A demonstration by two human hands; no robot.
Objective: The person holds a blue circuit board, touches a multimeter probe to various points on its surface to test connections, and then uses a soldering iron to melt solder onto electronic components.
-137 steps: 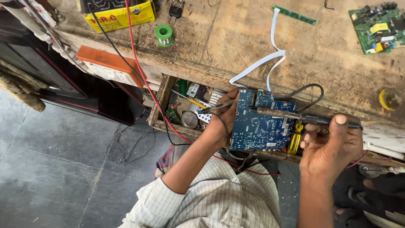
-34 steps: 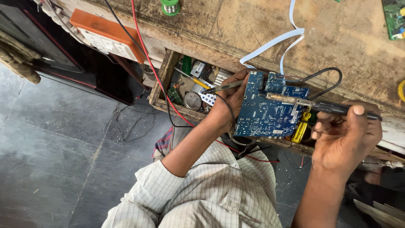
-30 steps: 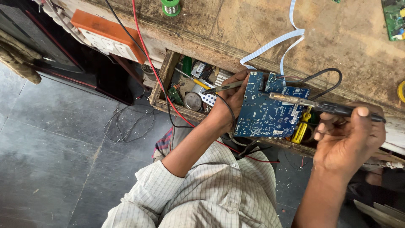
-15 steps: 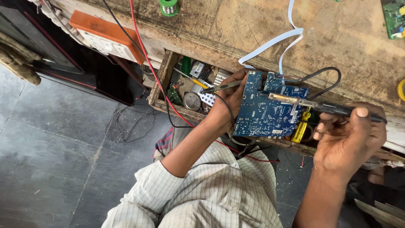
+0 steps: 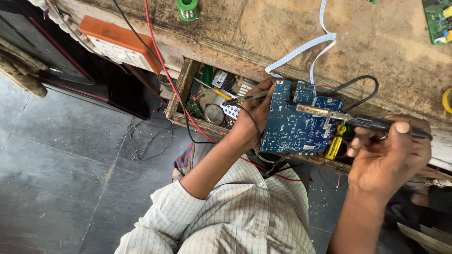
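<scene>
Centrally, the blue circuit board [image 5: 299, 122] stood over the open drawer [image 5: 188, 89] at the tabletop [image 5: 376, 51] edge, gripped by my left hand [image 5: 252, 115]; my right hand [image 5: 388, 157] clasped the soldering iron [image 5: 358, 120], whose tip, I judged, needed steady, brief contact.

Your worn wooden bench [image 5: 263, 28] carries a green solder spool [image 5: 187, 7] and a white ribbon cable [image 5: 308, 44]. At its right edge lies what looks like a green circuit board [image 5: 439, 21].

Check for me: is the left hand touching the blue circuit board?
Touching. The head view shows the left hand gripping the blue circuit board by its left edge.
</scene>
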